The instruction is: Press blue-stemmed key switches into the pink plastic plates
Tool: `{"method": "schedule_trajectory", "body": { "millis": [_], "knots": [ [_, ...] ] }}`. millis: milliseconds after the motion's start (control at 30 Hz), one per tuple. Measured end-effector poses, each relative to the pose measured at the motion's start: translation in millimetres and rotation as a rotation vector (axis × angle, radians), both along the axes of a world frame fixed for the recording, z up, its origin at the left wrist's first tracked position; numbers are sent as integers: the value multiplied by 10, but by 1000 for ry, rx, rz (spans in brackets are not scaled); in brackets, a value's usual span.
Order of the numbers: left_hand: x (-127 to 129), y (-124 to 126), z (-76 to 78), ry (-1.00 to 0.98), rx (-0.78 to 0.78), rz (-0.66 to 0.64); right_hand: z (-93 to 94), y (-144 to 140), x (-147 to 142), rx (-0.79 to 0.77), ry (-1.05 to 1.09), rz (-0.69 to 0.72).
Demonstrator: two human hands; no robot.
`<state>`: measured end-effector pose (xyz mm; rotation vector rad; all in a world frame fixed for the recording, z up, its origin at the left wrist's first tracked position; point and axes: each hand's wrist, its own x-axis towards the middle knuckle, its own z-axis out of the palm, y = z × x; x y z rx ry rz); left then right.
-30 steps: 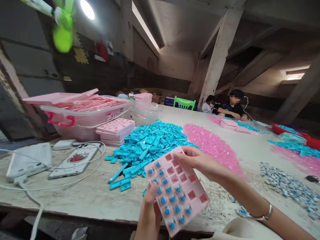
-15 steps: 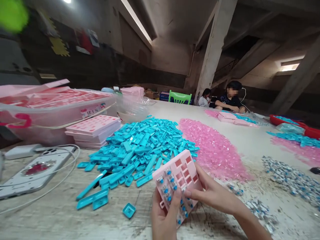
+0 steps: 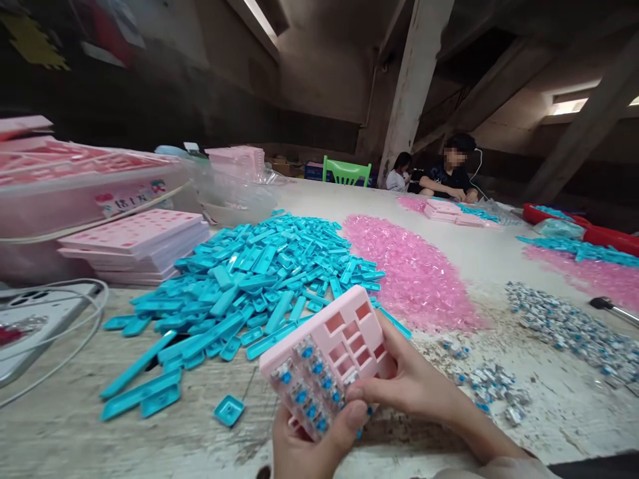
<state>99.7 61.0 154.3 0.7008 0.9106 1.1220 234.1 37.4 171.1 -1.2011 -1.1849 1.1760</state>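
A pink keypad frame [image 3: 327,349] with square holes is held low over the table's near edge, tilted flat. Several holes carry switches with blue stems; the far holes are bare. My left hand [image 3: 312,449] grips the frame's near end from below, thumb on its face. My right hand [image 3: 417,386] holds its right side, fingers pressing at the switches. A heap of turquoise keycaps [image 3: 259,283] lies just beyond the frame, with one loose cap [image 3: 228,410] to its left.
A spread of clear pink pieces [image 3: 414,276] and grey-blue switches [image 3: 564,326] lie to the right. Stacked pink frames [image 3: 132,243], a clear bin [image 3: 74,193] and a phone with cables [image 3: 30,319] sit at left. Two people [image 3: 449,174] sit at the table's far end.
The view has tilted down and moved closer to the table. The frame has been lowered and turned flatter, and my right hand has shifted from its top edge to its right side.
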Motion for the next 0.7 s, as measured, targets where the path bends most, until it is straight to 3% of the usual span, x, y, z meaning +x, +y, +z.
{"method": "schedule_trajectory", "body": {
  "millis": [200,400,700],
  "knots": [
    [62,-11,160,-44,-57,21,-52,-14,-22,84,-28,-44],
    [23,16,110,-50,-60,-6,40,0,-102,74,24,-38],
    [-22,33,106,31,-87,-84,8,-34,-6,14,17,8]
  ]
}}
